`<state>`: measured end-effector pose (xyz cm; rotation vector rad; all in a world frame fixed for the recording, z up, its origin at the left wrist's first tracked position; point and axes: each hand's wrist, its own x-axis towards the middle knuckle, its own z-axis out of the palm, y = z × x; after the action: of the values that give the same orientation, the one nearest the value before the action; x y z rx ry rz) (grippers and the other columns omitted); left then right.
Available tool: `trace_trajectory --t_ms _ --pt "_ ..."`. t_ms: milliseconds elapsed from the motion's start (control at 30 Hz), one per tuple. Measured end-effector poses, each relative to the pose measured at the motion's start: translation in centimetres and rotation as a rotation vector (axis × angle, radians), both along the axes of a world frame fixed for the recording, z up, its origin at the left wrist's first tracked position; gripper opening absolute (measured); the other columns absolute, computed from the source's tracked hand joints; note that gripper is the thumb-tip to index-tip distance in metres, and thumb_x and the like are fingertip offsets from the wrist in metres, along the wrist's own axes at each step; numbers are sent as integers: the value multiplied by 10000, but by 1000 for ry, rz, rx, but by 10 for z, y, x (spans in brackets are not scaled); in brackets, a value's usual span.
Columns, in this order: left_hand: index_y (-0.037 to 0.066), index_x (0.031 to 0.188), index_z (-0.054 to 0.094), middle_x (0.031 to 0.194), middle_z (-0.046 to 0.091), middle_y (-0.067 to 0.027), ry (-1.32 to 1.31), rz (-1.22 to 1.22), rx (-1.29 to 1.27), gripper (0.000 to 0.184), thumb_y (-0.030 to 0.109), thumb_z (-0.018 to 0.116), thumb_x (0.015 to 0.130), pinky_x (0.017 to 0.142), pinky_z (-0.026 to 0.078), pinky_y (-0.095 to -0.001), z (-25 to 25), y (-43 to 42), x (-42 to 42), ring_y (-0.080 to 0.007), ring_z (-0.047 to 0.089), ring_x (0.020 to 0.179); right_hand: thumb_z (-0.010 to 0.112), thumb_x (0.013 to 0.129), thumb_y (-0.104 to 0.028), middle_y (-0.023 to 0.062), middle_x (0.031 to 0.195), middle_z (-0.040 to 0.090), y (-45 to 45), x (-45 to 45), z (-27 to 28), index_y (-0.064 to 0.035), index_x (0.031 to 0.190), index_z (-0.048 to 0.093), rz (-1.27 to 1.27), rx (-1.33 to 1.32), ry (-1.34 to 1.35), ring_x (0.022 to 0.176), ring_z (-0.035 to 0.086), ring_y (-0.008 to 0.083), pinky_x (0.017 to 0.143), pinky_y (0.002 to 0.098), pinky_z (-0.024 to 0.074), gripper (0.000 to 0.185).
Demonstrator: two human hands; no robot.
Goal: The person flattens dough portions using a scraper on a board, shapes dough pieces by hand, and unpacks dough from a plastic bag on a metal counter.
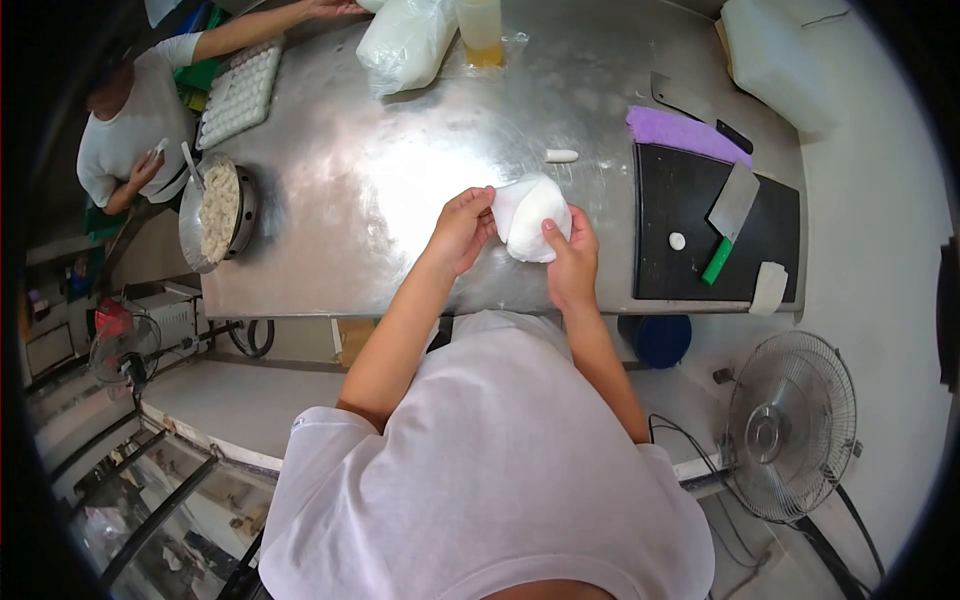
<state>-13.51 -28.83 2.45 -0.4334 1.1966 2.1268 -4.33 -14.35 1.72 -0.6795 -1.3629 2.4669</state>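
Both of my hands hold a smooth white piece of dough point(535, 222) above the metal table point(400, 170). My left hand point(465, 228) pinches its left edge, drawn out into a thinner flap. The fingers of my right hand point(574, 258) are behind the right side, with the thumb pressed on the front. Just beyond the dough lies a small white roll point(561, 156). Off to the right, a cleaver with a green handle point(729, 221) and a small white lump point(677, 241) rest on a black board point(665, 200).
A bowl of pale filling point(246, 215) and an egg tray point(240, 95) stand left, beside a co-worker point(140, 130). A plastic bag point(405, 45) and a container point(480, 35) are at the back. A purple cloth point(685, 135), scraper point(769, 289) and fan point(790, 425) are right.
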Motion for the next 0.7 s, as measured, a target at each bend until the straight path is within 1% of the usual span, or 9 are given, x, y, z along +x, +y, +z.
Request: trace_trajectory --t_ms 33,133,200,233,300,333,533,600,700 --pt "56 1012 585 955 660 -59 -3 -2 -1 188 235 644 1022 793 507 -281 3 1 0 -115 596 830 677 958 -76 106 1170 658 2 1 -1 47 1269 561 -2 -1 -3 1050 618 151 942 308 493 354" --pt "36 1037 595 934 665 -58 21 -2 -24 198 173 719 966 762 520 -261 21 8 4 -106 609 809 672 958 -65 102 1178 650 8 5 -3 45 1279 545 11 -43 8 1062 613 152 959 311 488 362" --pt "13 1064 607 917 669 -51 432 -155 -340 283 76 803 870 724 532 -234 28 13 10 -89 622 794 672 955 -52 101 1168 654 10 4 -4 45 1267 547 55 -34 53 1057 619 154 958 314 491 350" --pt "13 1064 607 917 669 -51 428 -156 -341 283 76 803 870 724 532 -234 27 12 8 -89 622 794 672 955 -52 101 1168 654 12 3 -4 45 1267 547 55 -36 49 1057 619 154 958 314 491 350" --pt "-3 1078 613 915 676 -44 486 -112 -344 372 -3 846 787 697 541 -221 23 10 1 -80 634 790 665 950 -34 112 1174 659 16 2 -1 40 1254 547 83 -110 56 1070 628 165 964 324 496 334" --pt "-3 1078 616 930 682 -51 494 -96 -308 361 -3 839 793 727 553 -230 21 6 -4 -87 642 806 665 950 -34 112 1174 659 17 2 0 40 1254 547 81 -109 54 1070 628 165 964 324 496 334" --pt "-9 1108 608 940 684 -64 534 53 -329 395 -17 840 789 753 556 -241 23 -21 -34 -105 647 824 635 948 1 137 1203 660 24 0 3 32 1249 543 73 -230 62 1108 644 205 1005 365 501 316" --pt "-16 1120 608 938 690 -70 516 109 -350 377 -36 818 807 732 547 -238 22 -33 -47 -103 645 814 612 963 -21 168 1287 621 29 0 0 26 1314 503 82 -260 62 1207 612 252 1082 427 461 371" --pt "-17 1131 607 955 698 -79 553 156 -380 374 -36 812 818 711 537 -227 20 -45 -64 -95 641 800 612 923 32 158 1242 623 35 -1 2 23 1288 497 43 -337 73 1168 622 242 1054 404 478 383"
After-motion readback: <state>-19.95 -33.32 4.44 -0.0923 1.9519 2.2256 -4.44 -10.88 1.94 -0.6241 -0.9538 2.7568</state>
